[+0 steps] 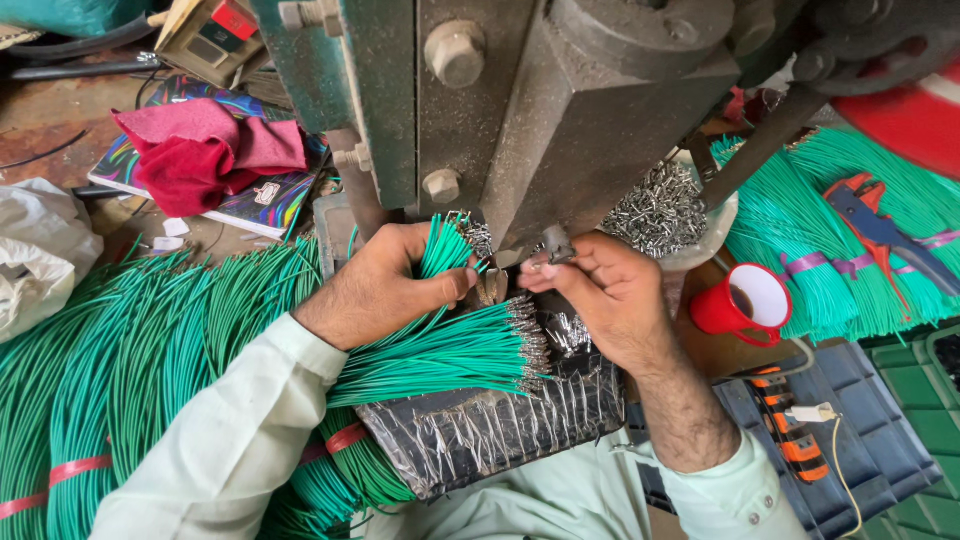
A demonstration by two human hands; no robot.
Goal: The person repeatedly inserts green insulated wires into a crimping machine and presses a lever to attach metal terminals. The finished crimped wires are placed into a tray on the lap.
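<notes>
Under the dark press head [590,110] the left hand [385,285] is closed around a bunch of green wires [440,345] — their metal tips fan out past the thumb. The right hand [600,295] pinches one small terminal [557,245] between fingertips, just below the press head, beside the red cup [745,305]

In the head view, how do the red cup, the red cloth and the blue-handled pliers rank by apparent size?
1. Red cloth
2. Pliers
3. Red cup
Pliers and cup look close, so their order is unsure.
</notes>
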